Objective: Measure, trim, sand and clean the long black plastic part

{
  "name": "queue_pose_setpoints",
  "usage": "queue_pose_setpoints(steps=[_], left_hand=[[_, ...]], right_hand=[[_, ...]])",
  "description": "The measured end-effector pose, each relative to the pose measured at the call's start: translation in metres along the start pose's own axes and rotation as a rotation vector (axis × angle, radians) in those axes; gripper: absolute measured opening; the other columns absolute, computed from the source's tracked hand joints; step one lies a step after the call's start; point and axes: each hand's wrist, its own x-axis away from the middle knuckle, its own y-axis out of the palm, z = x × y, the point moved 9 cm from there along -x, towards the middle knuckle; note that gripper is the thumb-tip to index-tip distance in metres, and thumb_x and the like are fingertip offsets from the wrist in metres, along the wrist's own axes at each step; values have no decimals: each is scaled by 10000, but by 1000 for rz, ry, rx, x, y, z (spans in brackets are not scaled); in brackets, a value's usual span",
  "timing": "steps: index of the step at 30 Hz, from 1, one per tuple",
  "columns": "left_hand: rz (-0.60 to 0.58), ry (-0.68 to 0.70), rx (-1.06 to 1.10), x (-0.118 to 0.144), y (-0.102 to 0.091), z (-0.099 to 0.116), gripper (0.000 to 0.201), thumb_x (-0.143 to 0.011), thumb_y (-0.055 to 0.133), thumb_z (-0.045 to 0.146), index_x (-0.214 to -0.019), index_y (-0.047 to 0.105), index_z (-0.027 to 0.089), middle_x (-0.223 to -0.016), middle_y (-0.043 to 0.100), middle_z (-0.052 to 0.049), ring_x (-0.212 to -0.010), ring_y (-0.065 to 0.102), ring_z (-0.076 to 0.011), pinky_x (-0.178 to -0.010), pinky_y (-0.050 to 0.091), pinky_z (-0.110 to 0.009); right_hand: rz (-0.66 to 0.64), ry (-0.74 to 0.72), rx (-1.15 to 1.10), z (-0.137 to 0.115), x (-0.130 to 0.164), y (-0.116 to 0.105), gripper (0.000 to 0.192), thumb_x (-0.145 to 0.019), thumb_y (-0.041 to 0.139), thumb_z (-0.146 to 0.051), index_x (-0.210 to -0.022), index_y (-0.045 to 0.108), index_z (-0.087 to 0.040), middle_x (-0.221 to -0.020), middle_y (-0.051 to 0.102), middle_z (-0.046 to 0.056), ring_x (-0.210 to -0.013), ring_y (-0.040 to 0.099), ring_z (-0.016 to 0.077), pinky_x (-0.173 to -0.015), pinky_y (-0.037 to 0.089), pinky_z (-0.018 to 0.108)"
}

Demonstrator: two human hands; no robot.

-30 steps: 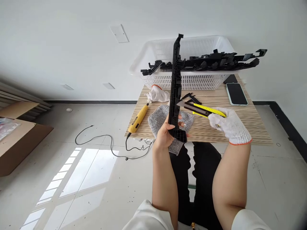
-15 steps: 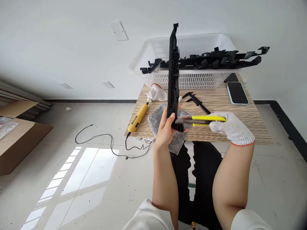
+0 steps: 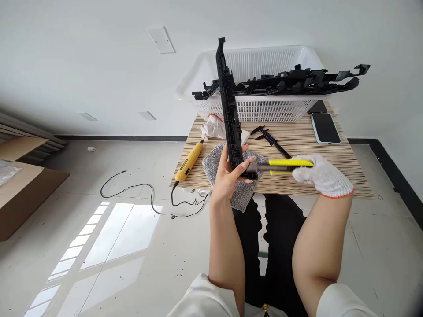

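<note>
The bare left hand [image 3: 228,176] grips the black plastic strip [image 3: 229,114] near its lower end, thumb across the front and fingers curled behind, some fingertips showing past the right edge. The strip is held above the table [image 3: 343,178], over the gray cloth [image 3: 212,162], with its upper end leaning left in front of the white basket [image 3: 267,112].

The right hand [image 3: 317,171], in a white glove, has its fingers closed around the yellow-and-black knife [image 3: 282,165]. The blade points left and lies at the strip's lower end, close to the left thumb — actual contact cannot be told.

More black strips [image 3: 291,82] lie across the basket. On the table: caliper [image 3: 273,141] beyond the knife, phone [image 3: 325,128] at the right, yellow power tool [image 3: 189,162] at the left — just beside the cloth — and a spare glove [image 3: 214,127] near the tool's tip.
</note>
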Motion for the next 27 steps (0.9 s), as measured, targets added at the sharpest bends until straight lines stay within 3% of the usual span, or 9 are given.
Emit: queue_pose_setpoints(steps=[3,8,11,14,19,21,25,27], left_hand=[[-13,-10,20,-1,-1,-1,713,-821,766,352,-1456,442,385,-1392,601,-52,-1103,689,-266,-480,574,-189],[106,-59,-15,-3,-13,-6,505,-906,630,489,-1376,524,338,-1221,692,-38,-875,725,-200,-363,462,-169],[157,-117,-90,-3,-18,-12,491,-919,517,641,-1122,683,226,-902,741,-59,-624,677,-159,-325,380,-194],[147,-154,-119,-3,-17,-17,591,-925,432,700,-951,727,188,-585,646,-37,-483,602,-153,-406,448,-238],[140,-139,-121,-5,-16,-17,496,-945,461,601,-893,738,192,-612,655,-36,-554,637,-176,-576,544,-286],[148,-165,-118,-5,-17,-20,541,-943,429,634,-891,736,192,-596,640,-40,-567,640,-187,-569,538,-292],[130,-215,-97,-5,-16,-26,666,-945,305,704,-923,733,194,-547,599,-45,-543,628,-199,-510,512,-299],[116,-219,-80,-6,-14,-26,701,-942,272,715,-942,738,191,-539,596,-52,-539,632,-207,-481,502,-302]], right_hand=[[-17,6,-2,2,2,-2,184,-658,747,-273,-821,703,-197,-604,535,-20,-475,395,86,-428,308,252],[-90,28,53,6,3,0,257,-665,783,-321,-869,727,-176,-615,552,-6,-512,436,97,-457,360,252],[-92,31,68,7,3,-1,255,-689,775,-332,-882,726,-174,-633,555,-4,-514,431,92,-457,350,248],[-100,18,62,6,3,1,208,-695,768,-310,-850,715,-182,-646,554,-1,-521,428,93,-462,348,251],[-142,-15,64,-4,2,11,216,-685,765,-301,-846,715,-165,-626,545,-8,-509,414,87,-456,334,251],[-51,-27,39,-8,0,7,184,-711,737,-295,-845,707,-172,-597,515,-28,-478,373,68,-437,298,237],[-120,-8,45,-10,-5,21,316,-651,809,-291,-936,727,-180,-676,587,-7,-526,449,84,-461,340,236],[-32,-37,6,-14,-7,16,310,-679,798,-331,-943,727,-185,-647,562,-12,-506,416,80,-445,317,238]])
